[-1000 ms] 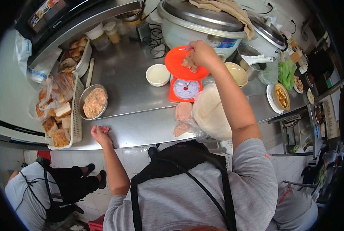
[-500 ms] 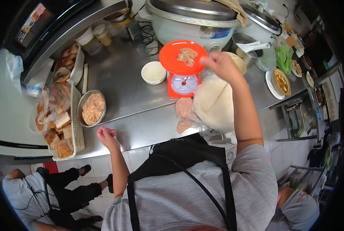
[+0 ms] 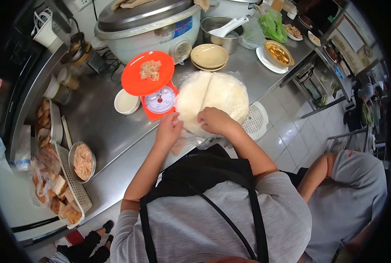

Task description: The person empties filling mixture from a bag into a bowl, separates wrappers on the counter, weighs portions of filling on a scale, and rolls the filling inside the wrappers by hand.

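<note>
Both hands are at the near side of a stack of round white wrappers [image 3: 217, 94] on plastic. My left hand [image 3: 171, 127] is by the stack's left edge, its fingers curled; what they pinch is too small to make out. My right hand [image 3: 213, 120] lies on the wrappers with bent fingers at their near part, its grip unclear. Left of the stack stands an orange scale [image 3: 160, 101], bearing an orange plate [image 3: 132, 79] with a small portion of minced filling [image 3: 150, 70]. Pale pink pieces [image 3: 178, 147] lie partly hidden near my left wrist.
A bowl of filling [image 3: 83, 162] sits beside a basket [image 3: 75, 182] of browned blocks at the left. A white bowl [image 3: 126, 102] is left of the scale. Behind stand a large cooker [image 3: 143, 37] and yellowish bowls [image 3: 209, 56]. Another person [image 3: 348, 193] is at the right.
My right hand has left the plate for the wrappers, and my left hand has moved right to their edge. The filling stays on the plate. The view has turned right.
</note>
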Tool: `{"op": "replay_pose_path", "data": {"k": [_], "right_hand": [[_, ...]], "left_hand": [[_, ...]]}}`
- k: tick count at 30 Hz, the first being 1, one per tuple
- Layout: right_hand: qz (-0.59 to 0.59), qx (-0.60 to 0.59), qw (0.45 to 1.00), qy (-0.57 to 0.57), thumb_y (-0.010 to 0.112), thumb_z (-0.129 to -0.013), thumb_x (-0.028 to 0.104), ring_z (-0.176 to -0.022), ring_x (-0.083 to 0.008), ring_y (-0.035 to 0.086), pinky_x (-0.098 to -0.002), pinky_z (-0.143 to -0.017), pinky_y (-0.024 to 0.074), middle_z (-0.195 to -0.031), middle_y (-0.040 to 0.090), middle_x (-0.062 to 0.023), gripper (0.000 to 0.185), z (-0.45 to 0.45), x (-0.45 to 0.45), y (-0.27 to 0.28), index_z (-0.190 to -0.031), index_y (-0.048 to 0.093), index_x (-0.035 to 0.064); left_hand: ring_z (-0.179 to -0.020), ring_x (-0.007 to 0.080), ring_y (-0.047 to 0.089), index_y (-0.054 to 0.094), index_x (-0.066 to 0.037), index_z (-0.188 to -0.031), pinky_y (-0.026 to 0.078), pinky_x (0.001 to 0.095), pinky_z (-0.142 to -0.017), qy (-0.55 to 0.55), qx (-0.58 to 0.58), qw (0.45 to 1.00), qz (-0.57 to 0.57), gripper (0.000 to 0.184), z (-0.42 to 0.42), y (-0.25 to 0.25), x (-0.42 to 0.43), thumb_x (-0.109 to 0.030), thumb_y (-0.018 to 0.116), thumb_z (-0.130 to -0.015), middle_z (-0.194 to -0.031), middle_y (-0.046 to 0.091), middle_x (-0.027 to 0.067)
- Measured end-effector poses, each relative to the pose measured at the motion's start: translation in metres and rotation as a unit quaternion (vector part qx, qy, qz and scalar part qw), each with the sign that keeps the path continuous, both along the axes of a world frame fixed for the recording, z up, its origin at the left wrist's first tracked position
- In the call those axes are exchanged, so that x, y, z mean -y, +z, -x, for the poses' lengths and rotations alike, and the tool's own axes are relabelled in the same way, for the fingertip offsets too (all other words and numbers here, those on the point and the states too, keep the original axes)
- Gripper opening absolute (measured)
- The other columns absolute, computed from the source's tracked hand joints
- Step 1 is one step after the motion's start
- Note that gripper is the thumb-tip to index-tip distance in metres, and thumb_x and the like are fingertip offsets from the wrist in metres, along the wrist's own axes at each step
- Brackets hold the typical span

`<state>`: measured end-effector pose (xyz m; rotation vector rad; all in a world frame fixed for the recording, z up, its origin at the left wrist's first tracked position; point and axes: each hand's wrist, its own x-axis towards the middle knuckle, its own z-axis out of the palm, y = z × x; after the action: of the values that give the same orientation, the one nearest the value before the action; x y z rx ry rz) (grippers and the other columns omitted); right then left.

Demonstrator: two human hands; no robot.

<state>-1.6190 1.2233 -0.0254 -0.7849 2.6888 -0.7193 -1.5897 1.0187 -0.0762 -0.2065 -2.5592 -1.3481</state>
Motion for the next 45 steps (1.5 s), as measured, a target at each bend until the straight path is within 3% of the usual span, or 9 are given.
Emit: {"op": "replay_pose_path", "data": {"k": [3,9,23,26,29,32,38,41,45], "right_hand": [[0.042,-0.018,0.993,-0.109,0.048,-0.07,0.008,-0.083,-0.0313,0.056,-0.038,-0.075,0.0432,-0.087,0.059,-0.0166,0.018,0.01,-0.028,-0.015,-0.085,0.059,0.0055],[0.013,0.037,0.971,-0.237,0.048,-0.071,0.008,-0.081,-0.0323,0.057,-0.0375,-0.072,0.0437,-0.083,0.06,-0.0179,0.019,0.012,-0.073,0.012,-0.085,0.057,0.0027],[0.16,-0.028,0.972,-0.172,0.047,-0.07,0.009,-0.074,-0.0314,0.056,-0.0367,-0.067,0.0445,-0.077,0.059,-0.0155,0.016,0.019,-0.055,0.009,-0.082,0.058,0.0038],[0.199,-0.056,0.966,-0.158,0.048,-0.071,0.008,-0.073,-0.0313,0.056,-0.036,-0.066,0.0447,-0.078,0.059,-0.0161,0.017,0.023,-0.056,0.005,-0.084,0.058,0.0036],[0.238,-0.035,0.953,-0.184,0.047,-0.072,0.007,-0.07,-0.0281,0.057,-0.0333,-0.064,0.0447,-0.075,0.059,-0.0147,0.015,0.024,-0.063,0.007,-0.083,0.057,0.0031],[0.262,0.021,0.938,-0.227,0.048,-0.077,0.004,-0.063,-0.011,0.051,-0.0242,-0.059,0.0419,-0.07,0.056,-0.003,0.01,0.027,-0.066,-0.004,-0.083,0.056,0.002],[0.349,0.022,0.928,-0.131,0.047,-0.074,0.002,-0.063,-0.0147,0.051,-0.0254,-0.06,0.0415,-0.071,0.055,-0.0078,0.014,0.021,-0.049,-0.024,-0.085,0.055,0.0029],[0.375,0.114,0.908,-0.148,0.049,-0.077,0.0,-0.069,-0.0062,0.046,-0.0194,-0.061,0.0391,-0.08,0.051,0.0006,0.02,0.019,-0.038,-0.03,-0.096,0.051,0.0049],[0.167,-0.261,0.942,-0.131,0.058,-0.066,0.006,-0.096,-0.0259,0.047,-0.0339,-0.084,0.0368,-0.102,0.048,-0.0124,0.05,0.021,-0.03,-0.001,-0.113,0.044,0.0068]], "left_hand": [[-0.086,0.0255,0.049,0.057,-0.008,-0.093,0.041,0.0346,-0.072,-0.06,-0.125,0.978,0.158,0.029,-0.001,0.034,-0.026,-0.013,0.064,-0.066,-0.09,0.051,0.0093],[-0.086,0.0268,0.047,0.057,-0.008,-0.094,0.04,0.0349,-0.075,-0.276,-0.117,0.937,0.177,0.034,0.009,0.026,-0.068,-0.02,0.067,-0.063,-0.088,0.05,0.0086],[-0.072,0.0285,0.05,0.057,-0.007,-0.076,0.04,0.037,-0.062,-0.249,-0.156,0.928,0.227,0.017,0.016,0.031,-0.088,-0.012,0.065,-0.062,-0.074,0.052,0.009],[-0.063,0.0206,0.049,0.052,-0.005,-0.073,0.039,0.0321,-0.056,-0.236,-0.142,0.948,0.157,0.013,0.033,0.012,-0.08,-0.014,0.061,-0.07,-0.066,0.049,0.0053],[-0.058,0.0065,0.043,0.048,-0.006,-0.074,0.035,0.0217,-0.052,-0.115,0.206,0.962,-0.138,0.009,0.046,0.016,-0.069,-0.009,0.053,-0.08,-0.065,0.047,-0.002],[-0.058,0.0007,0.037,0.046,-0.007,-0.08,0.032,0.0173,-0.051,-0.085,0.22,0.943,-0.236,0.006,0.054,0.022,-0.057,-0.01,0.046,-0.085,-0.067,0.045,-0.0055],[-0.06,0.0015,0.037,0.044,-0.006,-0.084,0.031,0.0171,-0.053,-0.059,0.139,0.913,-0.379,0.003,0.059,0.043,-0.052,-0.007,0.046,-0.085,-0.069,0.044,-0.0041],[-0.062,0.0014,0.036,0.044,-0.006,-0.085,0.031,0.0166,-0.055,-0.076,0.122,0.901,-0.409,0.003,0.065,0.058,-0.045,-0.007,0.046,-0.085,-0.071,0.044,-0.0044],[-0.063,0.0013,0.036,0.043,-0.007,-0.085,0.031,0.0168,-0.056,-0.116,0.11,0.908,-0.387,0.003,0.067,0.067,-0.038,-0.008,0.046,-0.085,-0.072,0.043,-0.0049]]}}
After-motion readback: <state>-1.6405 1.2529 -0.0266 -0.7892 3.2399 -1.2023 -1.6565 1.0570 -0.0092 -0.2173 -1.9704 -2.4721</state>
